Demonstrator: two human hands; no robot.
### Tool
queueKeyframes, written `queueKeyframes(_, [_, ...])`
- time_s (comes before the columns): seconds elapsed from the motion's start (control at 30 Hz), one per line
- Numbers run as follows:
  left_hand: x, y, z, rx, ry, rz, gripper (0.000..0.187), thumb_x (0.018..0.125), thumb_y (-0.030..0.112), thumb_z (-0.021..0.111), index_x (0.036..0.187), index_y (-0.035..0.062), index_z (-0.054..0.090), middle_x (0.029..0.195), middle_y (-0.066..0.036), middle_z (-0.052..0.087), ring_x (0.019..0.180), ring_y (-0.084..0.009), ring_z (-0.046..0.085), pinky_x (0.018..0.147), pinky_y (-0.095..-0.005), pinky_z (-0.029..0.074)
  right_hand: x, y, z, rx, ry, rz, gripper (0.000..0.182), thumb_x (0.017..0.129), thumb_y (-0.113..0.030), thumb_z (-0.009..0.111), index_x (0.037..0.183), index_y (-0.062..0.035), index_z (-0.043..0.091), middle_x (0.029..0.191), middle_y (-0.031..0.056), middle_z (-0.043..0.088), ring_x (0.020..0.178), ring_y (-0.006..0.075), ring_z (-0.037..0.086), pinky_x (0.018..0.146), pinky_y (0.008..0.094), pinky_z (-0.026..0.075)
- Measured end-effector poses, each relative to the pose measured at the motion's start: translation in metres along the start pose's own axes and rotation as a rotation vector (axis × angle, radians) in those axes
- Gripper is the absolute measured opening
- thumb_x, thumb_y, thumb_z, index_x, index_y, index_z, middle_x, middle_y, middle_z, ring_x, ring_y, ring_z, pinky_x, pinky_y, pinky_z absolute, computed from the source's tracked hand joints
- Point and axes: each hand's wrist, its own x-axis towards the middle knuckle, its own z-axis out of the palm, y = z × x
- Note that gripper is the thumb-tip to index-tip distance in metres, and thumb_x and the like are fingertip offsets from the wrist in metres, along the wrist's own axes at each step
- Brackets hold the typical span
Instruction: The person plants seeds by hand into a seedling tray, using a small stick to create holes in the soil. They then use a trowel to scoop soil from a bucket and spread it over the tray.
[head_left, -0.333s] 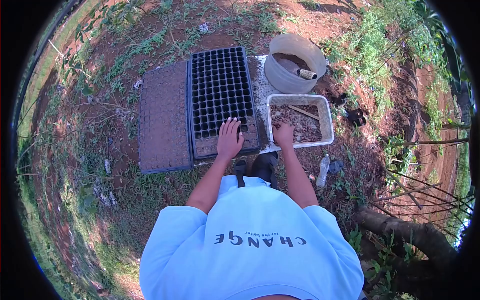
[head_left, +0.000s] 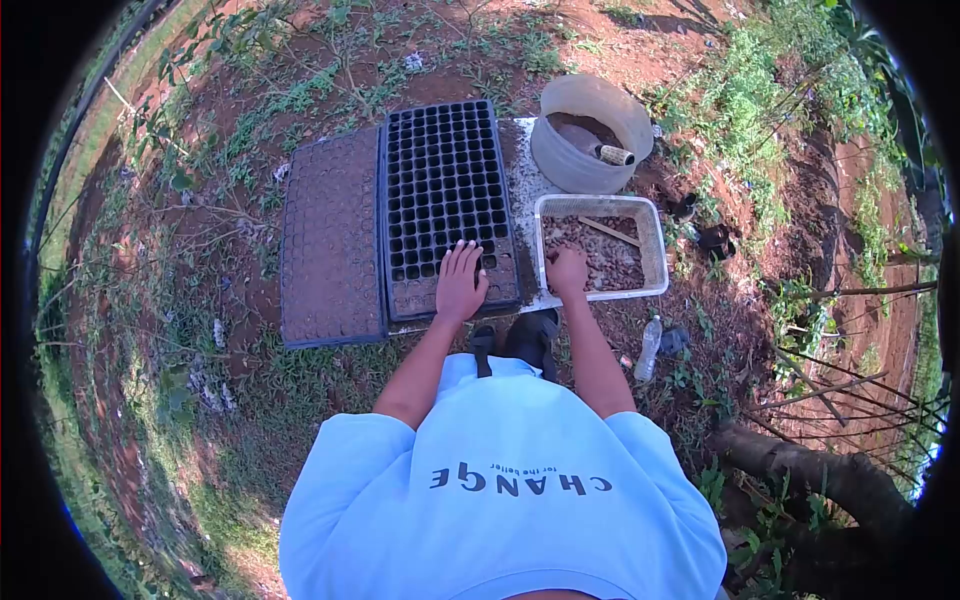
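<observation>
My left hand (head_left: pixel 461 281) lies flat with fingers out on the near end of a black seedling tray (head_left: pixel 445 185). The tray's nearest cells hold brown soil, while those farther off look dark and hollow. My right hand (head_left: pixel 568 271) dips into the left side of a white plastic basin (head_left: pixel 660 262), its fingers curled down and bunched together. What they pinch, if anything, is too small to make out. Reddish-brown bits mixed with paler ones (head_left: pixel 612 268) cover the basin's bottom, and a flat wooden stick (head_left: pixel 608 231) rests on them.
A second tray (head_left: pixel 332 240), filled with soil, lies left of the black one. Behind the basin stands a translucent round tub (head_left: pixel 575 165) with soil and a patterned cylindrical object (head_left: pixel 614 155) in it. A plastic bottle (head_left: pixel 648 350) and a thick branch (head_left: pixel 800 465) are at the right.
The whole view has shifted slightly, so the trays and containers sit a little lower. Both hands stay in nearly the same places.
</observation>
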Motion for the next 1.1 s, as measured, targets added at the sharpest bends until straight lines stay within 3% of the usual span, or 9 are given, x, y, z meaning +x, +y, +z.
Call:
queueKeyframes(0.13, [0.000, -0.001, -0.001, 0.004, -0.005, 0.003, 0.045, 0.090, 0.019, 0.053, 0.133, 0.0069, 0.050, 0.142, -0.013, 0.047, 0.140, -0.0287, 0.034, 0.119, -0.0458, 0.022, 0.013, 0.020, 0.006, 0.107, -0.108, -0.082, 0.021, 0.074, -0.022, 0.074, 0.091, -0.0103, 0.076, 0.091, 0.0145, 0.072, 0.091, 0.0304, 0.067, 0.087, 0.0422, 0.053])
queueKeyframes(0.23, [0.001, 0.000, 0.000, 0.007, 0.003, 0.005, 0.045, 0.090, 0.018, 0.053, 0.133, 0.0068, 0.049, 0.142, -0.013, 0.047, 0.140, -0.0288, 0.034, 0.119, -0.0458, 0.022, 0.020, 0.032, 0.018, 0.142, -0.049, -0.166, 0.021, 0.074, -0.024, 0.074, 0.090, -0.0102, 0.077, 0.086, 0.0140, 0.072, 0.084, 0.0305, 0.069, 0.087, 0.0399, 0.053])
queueKeyframes(0.7, [-0.001, 0.003, 0.001, 0.032, -0.007, -0.012, 0.045, 0.090, 0.018, 0.052, 0.133, 0.0073, 0.049, 0.142, -0.012, 0.047, 0.140, -0.0290, 0.035, 0.119, -0.0459, 0.022, 0.027, 0.032, 0.035, 0.173, -0.002, -0.164, 0.016, 0.073, -0.021, 0.075, 0.083, -0.0078, 0.077, 0.074, 0.0143, 0.071, 0.074, 0.0284, 0.070, 0.081, 0.0381, 0.055])
queueKeyframes(0.77, [0.000, 0.003, 0.000, 0.034, 0.000, -0.009, 0.045, 0.090, 0.018, 0.052, 0.133, 0.0074, 0.050, 0.142, -0.012, 0.047, 0.140, -0.0289, 0.035, 0.119, -0.0458, 0.022, 0.027, 0.027, 0.029, 0.203, -0.105, -0.083, 0.017, 0.072, -0.022, 0.075, 0.082, -0.0086, 0.077, 0.076, 0.0149, 0.071, 0.077, 0.0285, 0.070, 0.082, 0.0380, 0.055])
queueKeyframes(0.9, [0.000, 0.003, 0.000, 0.038, -0.003, -0.015, 0.045, 0.089, 0.018, 0.053, 0.133, 0.0075, 0.049, 0.142, -0.012, 0.047, 0.140, -0.0287, 0.035, 0.118, -0.0459, 0.023, 0.027, 0.024, 0.028, 0.250, -0.119, 0.015, 0.021, 0.072, -0.026, 0.074, 0.081, -0.0072, 0.077, 0.079, 0.0188, 0.071, 0.080, 0.0341, 0.069, 0.082, 0.0396, 0.055])
queueKeyframes(1.1, [-0.001, 0.002, 0.000, 0.033, -0.021, -0.021, 0.046, 0.090, 0.019, 0.052, 0.134, 0.0083, 0.049, 0.143, -0.011, 0.046, 0.141, -0.0284, 0.033, 0.119, -0.0458, 0.022, 0.030, 0.026, 0.031, 0.188, -0.136, 0.006, 0.021, 0.073, -0.026, 0.072, 0.077, -0.0061, 0.076, 0.077, 0.0196, 0.070, 0.077, 0.0362, 0.069, 0.080, 0.0418, 0.055])
